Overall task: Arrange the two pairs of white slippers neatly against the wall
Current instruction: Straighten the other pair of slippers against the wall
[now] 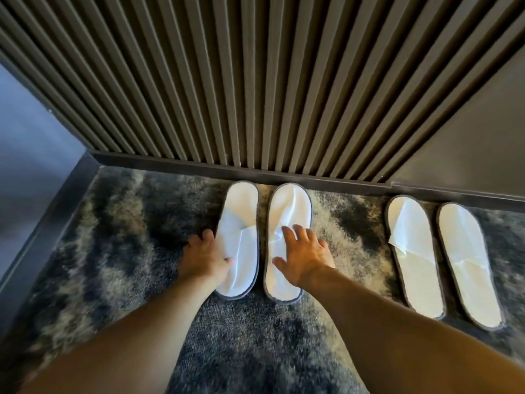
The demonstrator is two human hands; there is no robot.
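Neither grip is closing on anything: the left hand [206, 255] is lying open along the outer edge of the left slipper [240, 240], thumb resting on its upper; the right hand [302, 255] is spreading flat, fingers apart, over the slipper beside it [287, 243]. In the head view, both slippers of this pair are sitting toes to the baseboard [284, 173] of the slatted wall [255, 81] on the mottled carpet [127, 237]; the second pair [443, 257] is lying well apart to the right, toes near the wall too (angled slightly). To finish well, I judge, nudge the heels parallel, keeping both toes level. No writing or brand is showing.
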